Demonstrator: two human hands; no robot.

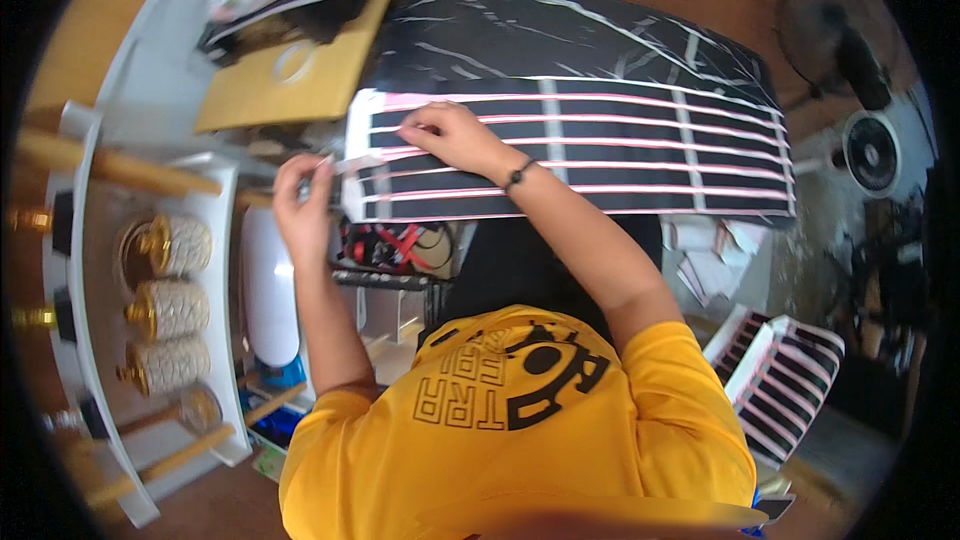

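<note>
A sheet of black panels divided by pink and white strips (620,153) lies flat on a black marbled tabletop (480,30), with pale translucent bands of tape (553,130) running across it. My left hand (300,202) is just off the sheet's left end, thumb and fingers pinched on a short piece of translucent tape (360,164) that reaches over the sheet's edge. Over the left part of the sheet, my right hand (452,138) has its fingers curled, thumb close to the index finger. Whatever sits between those fingertips is too small to make out.
A tape roll (293,62) lies on a yellow board (240,90) at the far left. Gold-topped jars (178,245) stand on a white shelf (225,310) to the left. Two fans (870,152) are at the right. Another striped piece (790,385) lies lower right.
</note>
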